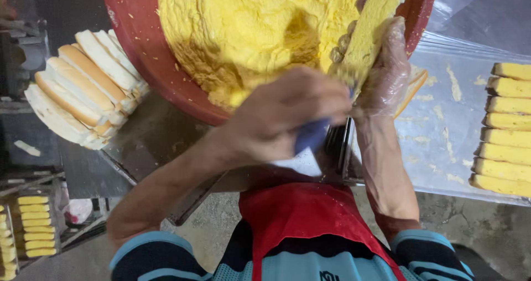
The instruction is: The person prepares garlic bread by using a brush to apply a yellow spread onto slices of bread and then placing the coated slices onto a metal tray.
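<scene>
My right hand (387,74), in a clear plastic glove, holds a flat bread slice (369,29) coated in yellow cream, tilted over the edge of a big red bowl (133,38). The bowl is filled with thick yellow cream (238,27). My left hand (282,115) is bare and closed around the blue handle of a spreading tool (311,136), just left of and below the slice. The tool's blade is mostly hidden behind my hands.
A stack of split white buns (83,87) lies left of the bowl. On the right, cream-coated slices (506,132) sit in a row on a smeared plastic sheet (442,132). A tray of more yellow pieces (33,226) is at the lower left. I wear a red apron (298,214).
</scene>
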